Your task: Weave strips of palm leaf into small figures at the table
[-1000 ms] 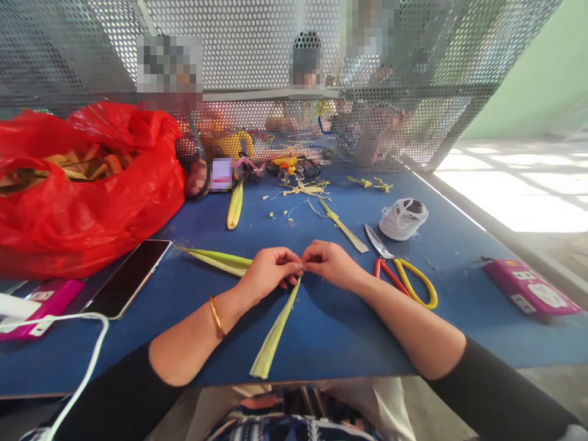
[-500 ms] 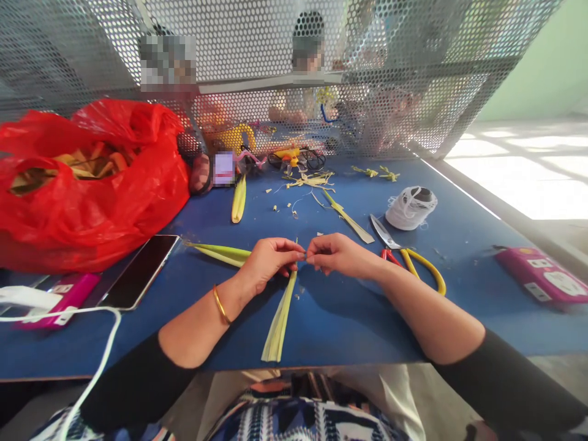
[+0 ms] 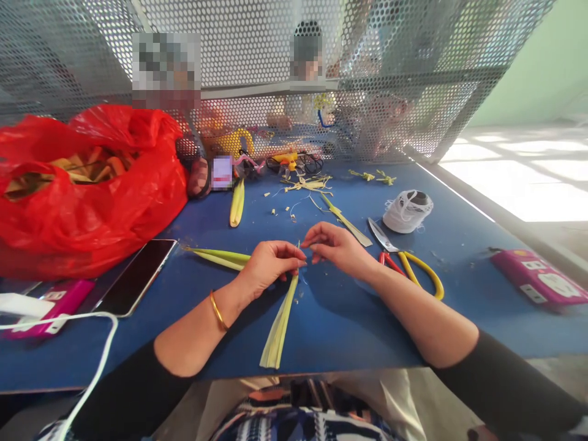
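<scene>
My left hand point(image 3: 272, 262) is closed in a pinch on the upper end of a pale green husk strip point(image 3: 281, 324), whose wide end fans toward the table's front edge. Close beside it, my right hand point(image 3: 334, 247) has thumb and forefinger near together by the strip's tip; anything between them is too small to make out. A folded green husk point(image 3: 218, 257) lies behind my left hand. Scissors point(image 3: 404, 263) with red and yellow handles rest right of my right hand, near a white thread spool point(image 3: 408, 211).
A red plastic bag point(image 3: 151, 184) of husks fills the back left, with a phone point(image 3: 138, 275) before it. A magenta case point(image 3: 537, 275) lies far right. Husk scraps point(image 3: 307, 183) lie before a perforated metal screen point(image 3: 257, 49), with people behind it.
My right hand has lifted slightly up and away from my left fingertips, its fingers a little looser. My left hand stays on the strip. The whole view has shifted slightly.
</scene>
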